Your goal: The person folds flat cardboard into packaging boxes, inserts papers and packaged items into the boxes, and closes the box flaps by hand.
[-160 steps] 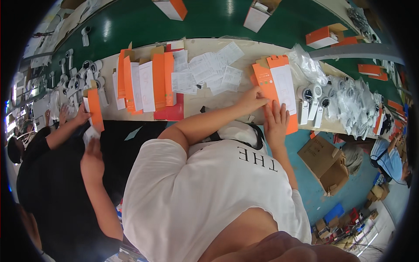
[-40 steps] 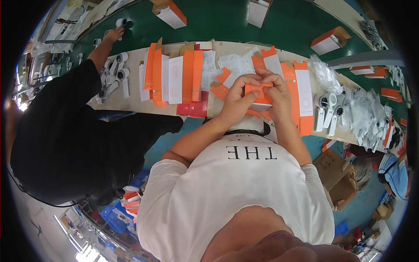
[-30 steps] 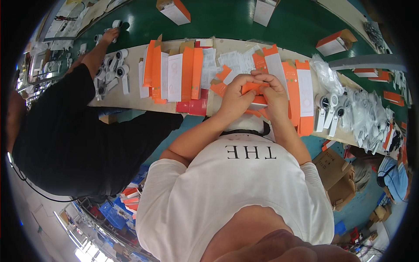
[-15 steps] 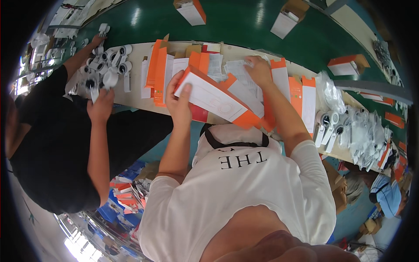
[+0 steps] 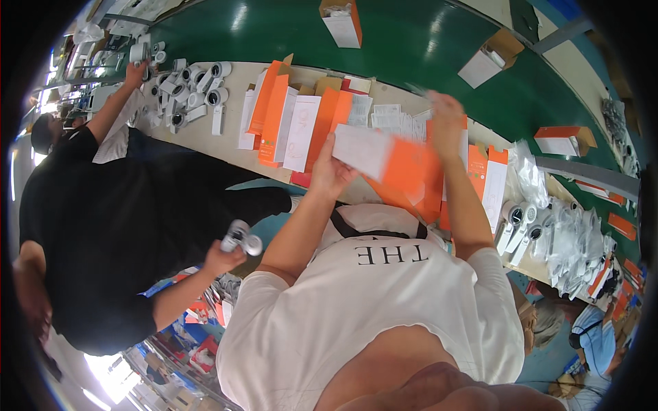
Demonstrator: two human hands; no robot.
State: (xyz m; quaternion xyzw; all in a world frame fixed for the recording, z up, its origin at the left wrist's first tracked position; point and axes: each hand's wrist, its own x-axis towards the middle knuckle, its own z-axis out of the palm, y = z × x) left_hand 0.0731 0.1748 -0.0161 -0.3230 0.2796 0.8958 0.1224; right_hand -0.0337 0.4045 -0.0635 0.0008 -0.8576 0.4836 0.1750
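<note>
My left hand (image 5: 332, 172) is closed round the left end of a white and orange cardboard box (image 5: 363, 149), held tilted above the table's near edge. Its orange part is smeared by motion. Raised to the right of it is my right hand (image 5: 447, 122), fingers pinched on a thin pale leaflet (image 5: 417, 90), blurred. Below that hand, printed paper leaflets (image 5: 387, 118) lie spread on the table. Upright orange and white boxes (image 5: 301, 133) stand left of the leaflets, and more boxes (image 5: 495, 185) stand beyond my right forearm.
A co-worker in black (image 5: 116, 233) at my left holds white handheld devices (image 5: 236, 236). More white devices (image 5: 195, 89) cover the table's left end; bagged ones (image 5: 572, 233) pile up at right. Open boxes (image 5: 343, 27) sit on the green conveyor belt (image 5: 274, 41).
My right hand has risen off the leaflets with a thin sheet. The box in my left hand has shifted right. The co-worker's near hand has swung back toward me with a device.
</note>
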